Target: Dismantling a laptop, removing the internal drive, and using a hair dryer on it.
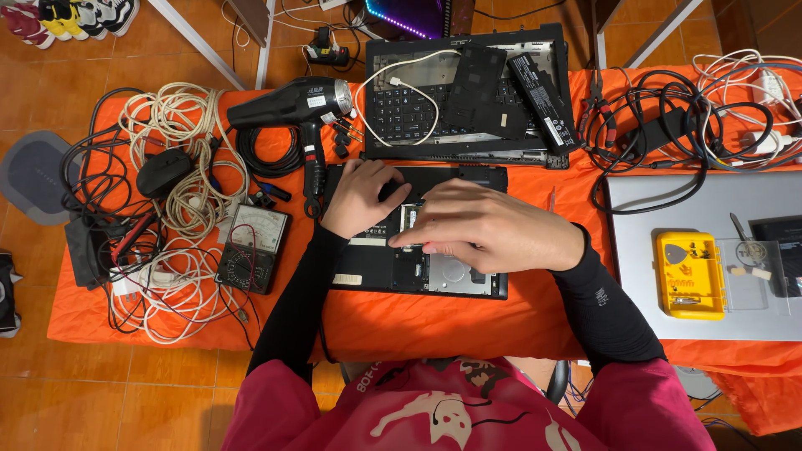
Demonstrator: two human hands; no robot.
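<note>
An opened black laptop base (pixel 376 267) lies upside down on the orange cloth in front of me, its inner parts exposed. My left hand (pixel 361 197) rests flat on its upper left part. My right hand (pixel 489 227) reaches across the middle, fingertips pressing at a small green memory module (pixel 409 219) in its slot. A round silver drive (pixel 455 274) shows below my right hand. Whether the fingers pinch the module is hidden.
A second dismantled laptop (pixel 468 92) with keyboard and battery lies behind. A black heat gun (pixel 292 104), an analog multimeter (pixel 253 248) and tangled cables (pixel 180 134) sit left. A silver laptop (pixel 693 209) with a yellow tool case (pixel 690 276) is right.
</note>
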